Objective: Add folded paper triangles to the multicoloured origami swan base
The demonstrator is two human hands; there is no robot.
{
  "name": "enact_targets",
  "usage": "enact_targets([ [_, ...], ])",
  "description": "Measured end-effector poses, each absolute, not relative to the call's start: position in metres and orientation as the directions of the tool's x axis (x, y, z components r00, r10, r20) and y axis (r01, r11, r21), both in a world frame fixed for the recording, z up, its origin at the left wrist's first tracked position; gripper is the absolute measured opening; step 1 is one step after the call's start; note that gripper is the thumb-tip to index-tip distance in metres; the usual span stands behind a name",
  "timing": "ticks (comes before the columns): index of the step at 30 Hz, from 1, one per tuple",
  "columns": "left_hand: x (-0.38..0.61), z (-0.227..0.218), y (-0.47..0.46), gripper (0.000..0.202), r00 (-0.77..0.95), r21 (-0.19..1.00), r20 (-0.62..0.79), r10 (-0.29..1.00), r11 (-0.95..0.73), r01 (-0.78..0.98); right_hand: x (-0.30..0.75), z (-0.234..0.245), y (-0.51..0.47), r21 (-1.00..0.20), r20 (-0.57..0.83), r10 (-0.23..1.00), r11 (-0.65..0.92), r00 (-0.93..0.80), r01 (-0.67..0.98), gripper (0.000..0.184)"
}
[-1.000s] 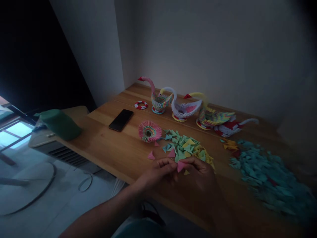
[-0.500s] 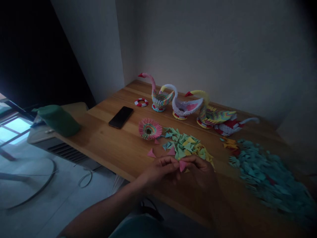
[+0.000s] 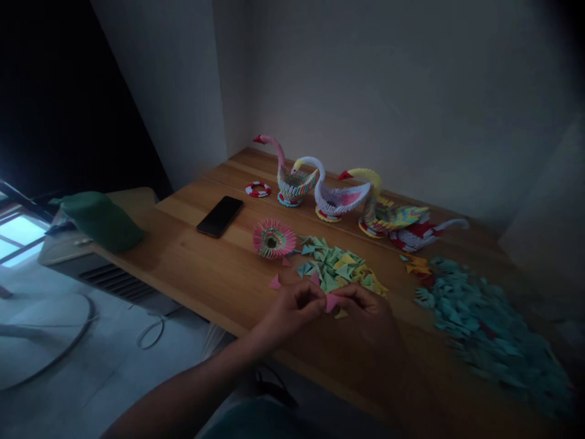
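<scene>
Between my two hands is a small pink folded paper triangle (image 3: 332,302). My left hand (image 3: 296,311) pinches its left side with thumb and forefinger. From the other side, my right hand (image 3: 369,312) grips it near the top edge. Just beyond my fingers lies a loose pile of green and yellow paper triangles (image 3: 336,263), with a few pink ones at its left. Past my left hand sits a round paper bowl (image 3: 274,239) with a spiky pink rim and multicoloured inner rows.
Several folded-paper swans (image 3: 340,200) stand along the back by the wall. A red and white paper ring (image 3: 258,189) and a black phone (image 3: 220,216) lie at the left. A large heap of teal triangles (image 3: 489,329) covers the right side. A green bag (image 3: 103,221) is beyond the left edge.
The pink triangle has turned a little between my fingers, and my left fingers have curled in closer. The view has shifted slightly to the right.
</scene>
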State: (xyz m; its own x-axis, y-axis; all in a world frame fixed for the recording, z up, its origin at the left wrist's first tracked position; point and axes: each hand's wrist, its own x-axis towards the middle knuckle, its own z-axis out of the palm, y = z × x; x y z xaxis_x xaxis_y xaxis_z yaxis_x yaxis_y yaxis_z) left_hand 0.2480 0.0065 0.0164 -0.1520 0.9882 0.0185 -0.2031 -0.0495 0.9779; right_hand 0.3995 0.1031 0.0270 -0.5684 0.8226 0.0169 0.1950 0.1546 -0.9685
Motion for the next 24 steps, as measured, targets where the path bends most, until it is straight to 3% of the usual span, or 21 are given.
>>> enact_targets([
  [5, 0.249, 0.021, 0.004, 0.012, -0.289, 0.986, 0.155, 0.945, -0.129, 0.107, 0.397, 0.020, 0.104, -0.991, -0.082, 0.807, -0.003, -0.585, 0.135, 0.031],
  [12, 0.238, 0.022, 0.004, 0.013, -0.190, 0.885, 0.347, 0.918, -0.254, 0.389, 0.396, 0.016, 0.105, -0.987, -0.160, 0.773, -0.125, -0.614, 0.100, 0.038],
  [15, 0.234, 0.022, 0.004, 0.017, -0.160, 0.862, 0.385, 0.909, -0.292, 0.415, 0.395, 0.019, 0.105, -0.991, -0.129, 0.771, -0.078, -0.624, 0.108, 0.038],
  [20, 0.233, 0.015, 0.005, 0.018, -0.220, 0.894, 0.321, 0.921, -0.218, 0.392, 0.392, 0.029, 0.102, -0.992, -0.065, 0.776, 0.015, -0.628, 0.122, 0.035],
  [24, 0.234, 0.014, 0.002, 0.012, -0.240, 0.834, 0.355, 0.903, -0.191, 0.517, 0.392, 0.031, 0.099, -0.991, -0.088, 0.796, -0.009, -0.599, 0.135, 0.036],
])
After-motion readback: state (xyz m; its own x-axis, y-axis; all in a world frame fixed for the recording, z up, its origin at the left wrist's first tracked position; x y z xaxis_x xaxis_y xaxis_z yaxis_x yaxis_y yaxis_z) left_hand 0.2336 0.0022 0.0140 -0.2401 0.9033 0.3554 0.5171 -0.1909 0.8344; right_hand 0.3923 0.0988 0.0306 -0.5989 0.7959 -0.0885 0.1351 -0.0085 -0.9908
